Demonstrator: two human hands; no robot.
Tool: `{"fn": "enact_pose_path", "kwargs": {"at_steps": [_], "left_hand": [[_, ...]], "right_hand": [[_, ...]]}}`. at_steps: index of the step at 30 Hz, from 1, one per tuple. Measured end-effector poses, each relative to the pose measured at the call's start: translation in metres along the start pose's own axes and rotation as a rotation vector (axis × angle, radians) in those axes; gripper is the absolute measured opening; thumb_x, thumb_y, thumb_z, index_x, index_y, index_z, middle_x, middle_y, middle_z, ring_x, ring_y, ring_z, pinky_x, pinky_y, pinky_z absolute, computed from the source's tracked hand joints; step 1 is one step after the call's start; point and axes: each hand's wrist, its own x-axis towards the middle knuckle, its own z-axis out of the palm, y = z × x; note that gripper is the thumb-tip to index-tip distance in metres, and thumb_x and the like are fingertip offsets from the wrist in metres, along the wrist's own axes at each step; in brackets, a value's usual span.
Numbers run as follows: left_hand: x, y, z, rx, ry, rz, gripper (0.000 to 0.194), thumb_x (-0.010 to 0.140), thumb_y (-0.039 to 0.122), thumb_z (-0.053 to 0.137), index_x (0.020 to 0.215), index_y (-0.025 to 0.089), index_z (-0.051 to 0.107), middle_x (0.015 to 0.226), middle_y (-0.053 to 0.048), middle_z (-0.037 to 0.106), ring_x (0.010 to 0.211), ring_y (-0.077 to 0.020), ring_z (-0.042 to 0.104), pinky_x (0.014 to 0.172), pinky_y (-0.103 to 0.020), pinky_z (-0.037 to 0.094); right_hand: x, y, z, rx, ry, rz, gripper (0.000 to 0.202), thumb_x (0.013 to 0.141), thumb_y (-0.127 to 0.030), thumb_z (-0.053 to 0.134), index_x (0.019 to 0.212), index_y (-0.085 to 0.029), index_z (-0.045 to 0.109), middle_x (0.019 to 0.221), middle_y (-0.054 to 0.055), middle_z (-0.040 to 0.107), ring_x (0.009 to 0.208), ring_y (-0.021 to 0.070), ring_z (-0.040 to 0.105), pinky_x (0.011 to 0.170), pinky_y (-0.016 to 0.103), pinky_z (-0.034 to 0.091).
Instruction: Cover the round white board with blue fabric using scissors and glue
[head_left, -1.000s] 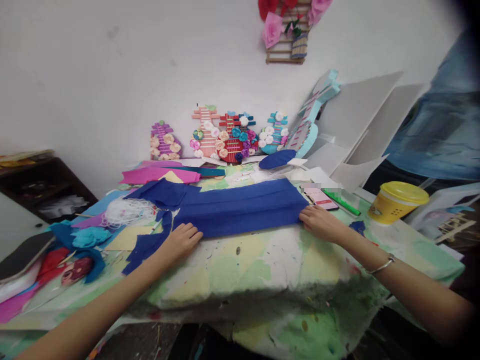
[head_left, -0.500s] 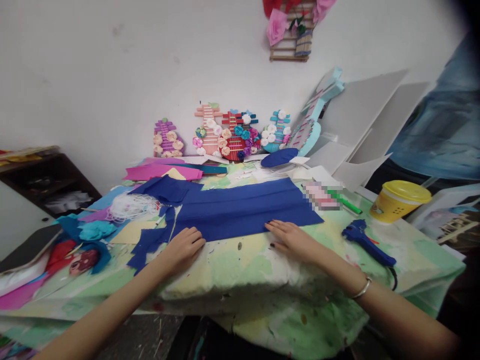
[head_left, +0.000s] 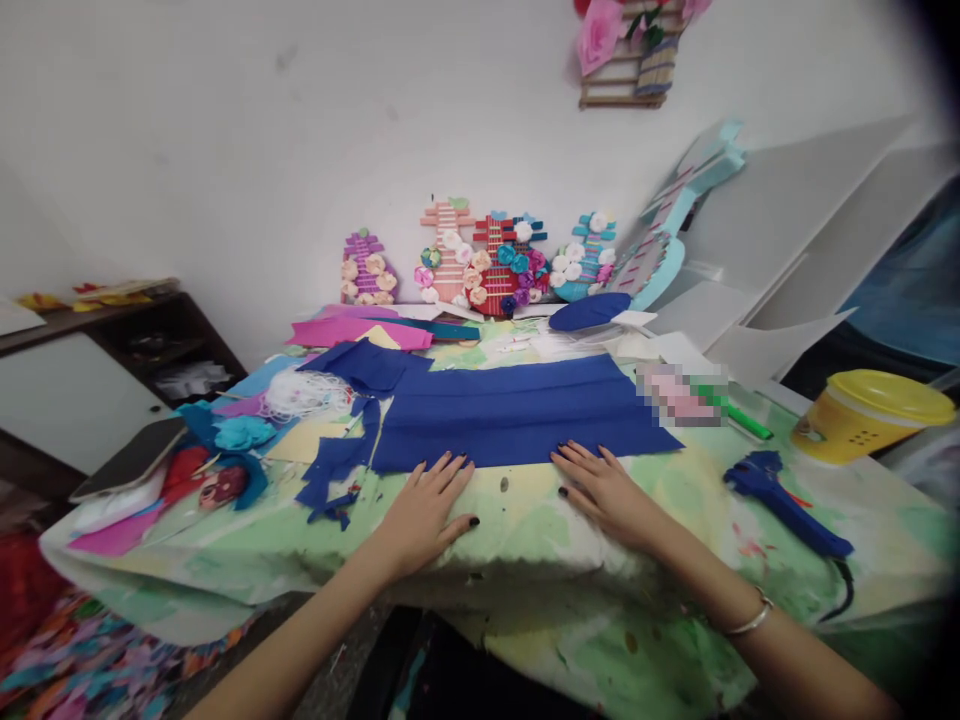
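A long sheet of dark blue crepe paper (head_left: 510,405) lies spread across the table, with fold lines running along its length. My left hand (head_left: 427,512) rests flat with fingers apart, its fingertips on the sheet's near edge towards the left. Further right, my right hand (head_left: 604,492) lies flat too, fingers spread, fingertips touching the same near edge. Neither hand grips anything. Left of the sheet are torn blue scraps (head_left: 330,475) and a folded blue piece (head_left: 367,365). A blue oval (head_left: 590,312) lies behind it.
A blue glue gun (head_left: 787,505), a green marker (head_left: 739,415) and a yellow lidded bucket (head_left: 870,415) stand or lie at the right. White string (head_left: 306,393) is heaped at the left. Flower-decorated guitar shapes (head_left: 495,265) lean on the wall.
The camera view has turned left, so the table things appear further right. My left hand has opened out, fingers now spread and thumb showing. My right hand stays on the near edge.
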Motion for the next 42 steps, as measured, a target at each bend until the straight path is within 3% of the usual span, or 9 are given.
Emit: {"fn": "enact_pose_path", "kwargs": {"at_steps": [4,10,16,21,30,33,36,39,42], "left_hand": [[-0.015,-0.01,0.002,0.045,0.043,-0.118,0.063,0.092,0.053,0.032,0.144,0.018,0.031,0.148,-0.013,0.035,0.137,-0.0309,0.029,0.107,-0.05,0.029],[-0.049,-0.043,0.014,0.117,0.215,-0.159,0.06,0.091,0.048,0.038,0.138,0.012,0.04,0.141,-0.017,0.045,0.132,-0.0286,0.038,0.104,-0.046,0.035],[-0.079,-0.081,0.011,0.204,0.176,-0.352,0.061,0.092,0.045,0.035,0.134,0.003,0.044,0.138,-0.021,0.047,0.129,-0.0333,0.041,0.101,-0.051,0.037],[-0.087,-0.099,0.001,0.287,0.19,-0.4,0.044,0.093,0.032,0.033,0.126,0.011,0.055,0.131,-0.016,0.056,0.124,-0.035,0.046,0.097,-0.058,0.037],[-0.093,-0.108,-0.003,0.387,0.219,-0.457,0.04,0.09,0.02,0.036,0.123,0.017,0.058,0.126,-0.01,0.061,0.125,-0.0377,0.045,0.094,-0.059,0.038],[-0.09,-0.104,-0.012,0.383,0.215,-0.456,0.036,0.086,0.018,0.04,0.114,0.015,0.064,0.125,-0.011,0.061,0.125,-0.0391,0.043,0.094,-0.061,0.038],[-0.081,-0.084,-0.019,0.372,0.297,-0.393,0.03,0.083,0.015,0.044,0.099,0.011,0.069,0.115,-0.015,0.066,0.12,-0.0397,0.048,0.093,-0.06,0.041],[-0.065,-0.045,-0.02,0.244,0.431,-0.132,0.029,0.086,0.014,0.043,0.098,0.007,0.068,0.098,-0.018,0.07,0.104,-0.0331,0.06,0.091,-0.053,0.047],[-0.044,0.002,-0.02,0.159,0.345,0.115,0.034,0.091,0.023,0.042,0.119,0.021,0.06,0.121,-0.005,0.064,0.118,-0.0181,0.054,0.101,-0.031,0.046]], "right_hand": [[0.0,0.001,0.002,-0.002,0.016,0.003,0.048,0.095,-0.038,0.033,0.14,-0.022,0.039,0.145,0.011,0.04,0.136,0.0263,0.031,0.107,0.058,0.025],[-0.001,0.002,0.004,-0.004,0.052,-0.013,0.048,0.095,-0.037,0.035,0.14,-0.023,0.039,0.143,0.011,0.042,0.135,0.0261,0.033,0.107,0.057,0.026],[-0.001,0.002,0.004,-0.003,0.054,-0.011,0.047,0.094,-0.038,0.035,0.139,-0.023,0.041,0.143,0.01,0.043,0.135,0.0261,0.033,0.107,0.056,0.026],[-0.001,0.001,0.003,0.007,0.051,0.005,0.048,0.094,-0.038,0.035,0.139,-0.023,0.041,0.143,0.01,0.043,0.135,0.0256,0.034,0.108,0.056,0.026],[-0.001,0.002,0.002,0.006,0.038,0.025,0.048,0.094,-0.039,0.034,0.138,-0.023,0.042,0.143,0.008,0.042,0.135,0.0247,0.034,0.108,0.055,0.026],[-0.001,0.001,0.002,0.014,0.045,0.032,0.048,0.094,-0.04,0.034,0.138,-0.023,0.043,0.143,0.008,0.043,0.135,0.0244,0.034,0.109,0.054,0.026],[-0.002,0.001,0.002,0.017,0.032,0.035,0.048,0.095,-0.04,0.033,0.138,-0.022,0.043,0.144,0.008,0.042,0.136,0.0237,0.032,0.11,0.053,0.024],[-0.002,0.001,0.001,0.019,0.011,0.046,0.048,0.095,-0.041,0.031,0.139,-0.022,0.041,0.144,0.007,0.041,0.136,0.023,0.031,0.11,0.052,0.023],[-0.002,0.001,0.0,0.028,0.007,0.051,0.049,0.095,-0.042,0.031,0.139,-0.023,0.04,0.145,0.006,0.04,0.137,0.0227,0.031,0.11,0.052,0.024]]}}
